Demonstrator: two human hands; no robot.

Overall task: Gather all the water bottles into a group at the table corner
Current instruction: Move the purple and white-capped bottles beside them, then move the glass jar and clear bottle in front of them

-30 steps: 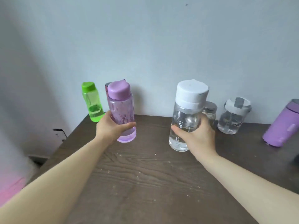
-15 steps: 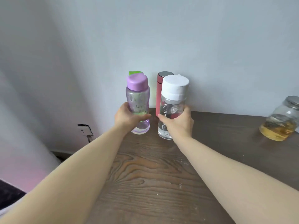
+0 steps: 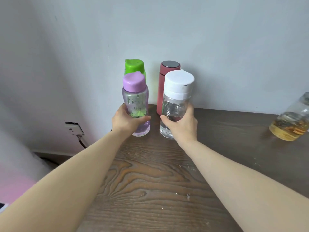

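My left hand (image 3: 127, 121) grips a clear purple bottle (image 3: 136, 96) with a lilac cap, standing upright near the table's far left corner. Right beside it, my right hand (image 3: 181, 124) grips a clear bottle with a white cap (image 3: 177, 99), its base on or just above the wood. Behind the purple one stands a green bottle (image 3: 134, 66), mostly hidden except for its cap. A red flask (image 3: 164, 77) with a dark lid stands against the wall behind the white-capped bottle.
A glass jar (image 3: 291, 124) holding amber liquid sits at the right edge of view, far from the group. The dark wooden table (image 3: 150, 181) meets the pale wall at the back. A wall socket (image 3: 73, 128) with a cable hangs left of the table.
Both hands carried their bottles left toward the corner, up to the green bottle and red flask. The bottles now stand lower and closer together; other bottles at right left the view.
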